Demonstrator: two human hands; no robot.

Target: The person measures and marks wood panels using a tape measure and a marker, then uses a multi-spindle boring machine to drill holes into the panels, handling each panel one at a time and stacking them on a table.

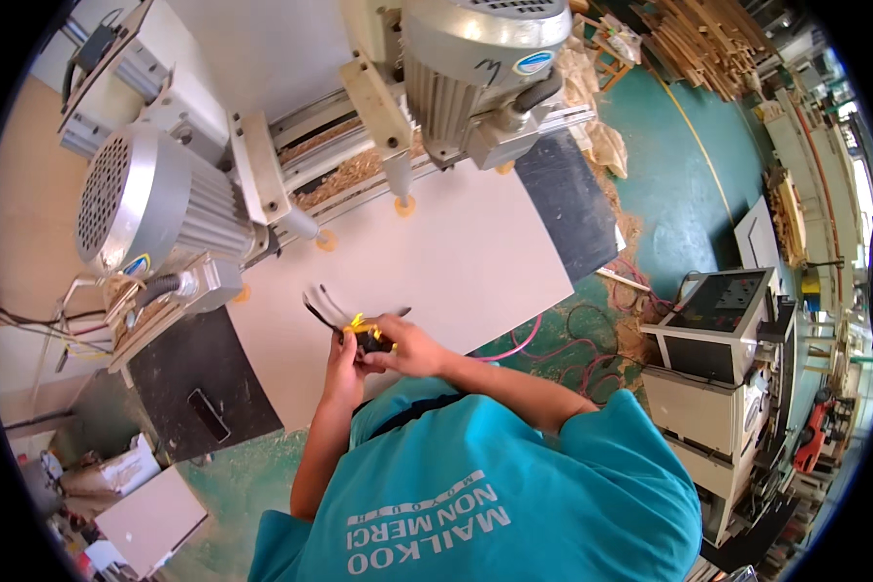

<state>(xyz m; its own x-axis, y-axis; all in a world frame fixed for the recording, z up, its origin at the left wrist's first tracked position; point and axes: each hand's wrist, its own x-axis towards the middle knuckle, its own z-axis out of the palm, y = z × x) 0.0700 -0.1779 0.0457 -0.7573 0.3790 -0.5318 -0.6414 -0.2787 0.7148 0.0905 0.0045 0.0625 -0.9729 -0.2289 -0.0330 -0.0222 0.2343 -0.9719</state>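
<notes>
Two hands are seen closed together on one small black-and-yellow tool point(367, 336), held just over the near edge of a pale board point(436, 262). The left hand point(343, 361) is wrapped around the tool from below, and the right hand point(409, 347) is clamped on it from the right side, with the fingers curled over the black body. Thin dark prongs of the tool are seen sticking out to the upper left, above the board. What kind of tool it is cannot be told. A teal shirt point(495, 485) fills the lower middle of the view. The board is laid on a black table point(189, 373), which shows at the left and at the far right of the board. Beyond the board, two grey motors point(150, 199) point(480, 58) are mounted on a rail, each with a spindle pointing down at the board, and wood chips point(344, 175) are piled along the rail. To the right, a grey control box point(718, 320) stands on the green floor point(679, 194), with pink and black cables point(553, 335) lying near it. Stacked timber point(708, 39) is seen at the far upper right.
</notes>
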